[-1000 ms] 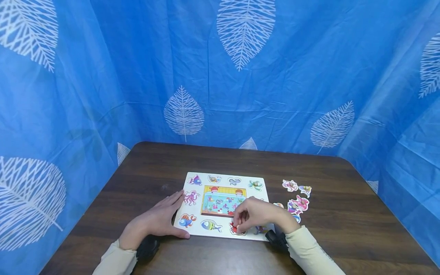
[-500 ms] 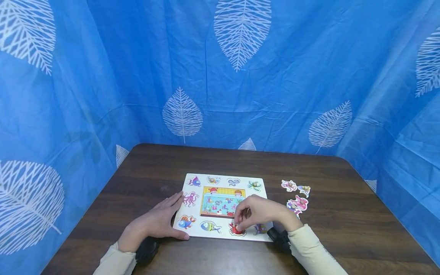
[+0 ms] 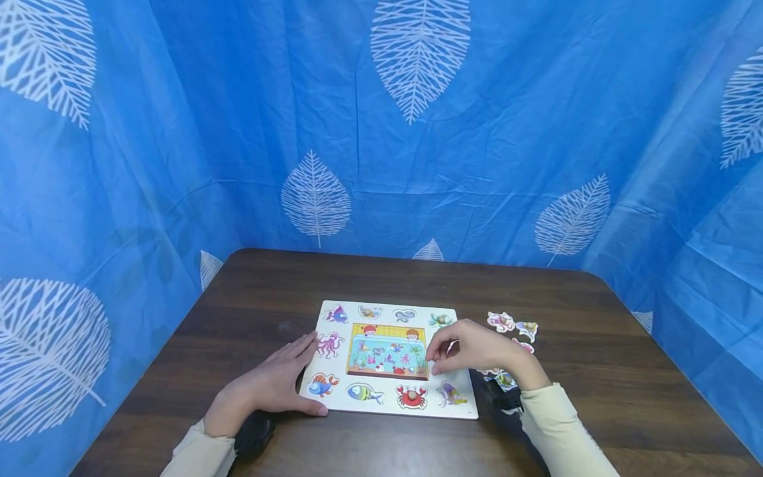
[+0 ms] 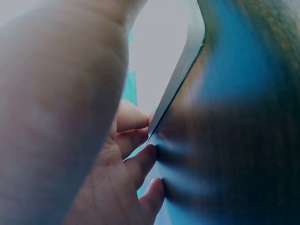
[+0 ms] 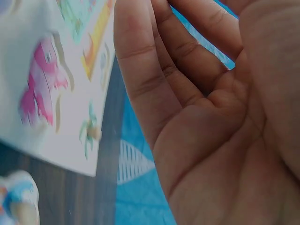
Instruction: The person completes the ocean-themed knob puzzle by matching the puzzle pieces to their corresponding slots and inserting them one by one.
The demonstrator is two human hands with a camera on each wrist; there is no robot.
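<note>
A white puzzle board [image 3: 389, 399] with sea animals around an aquarium picture lies on the table. My left hand [image 3: 280, 377] rests along its left edge with fingers spread; in the left wrist view the fingertips [image 4: 149, 152] meet the board's edge and the tabletop. The red crab piece [image 3: 411, 396] with its knob sits in the bottom row. My right hand [image 3: 467, 344] is over the board's right side, fingers loosely bent and holding nothing. In the right wrist view, a pink sea animal picture [image 5: 44, 79] and the green turtle piece [image 5: 90, 131] show beside this hand.
Loose knobbed pieces lie on the table right of the board, including a pink-edged one [image 3: 501, 322] and a yellow-and-purple one [image 3: 527, 330]. Others are partly hidden by the right forearm. A blue curtain [image 3: 381, 218] with white leaves hangs behind the dark wooden table [image 3: 274, 281].
My right hand has let go of the crab piece and moved up and to the right, leaving the crab in the board. The left hand stays at the board's edge.
</note>
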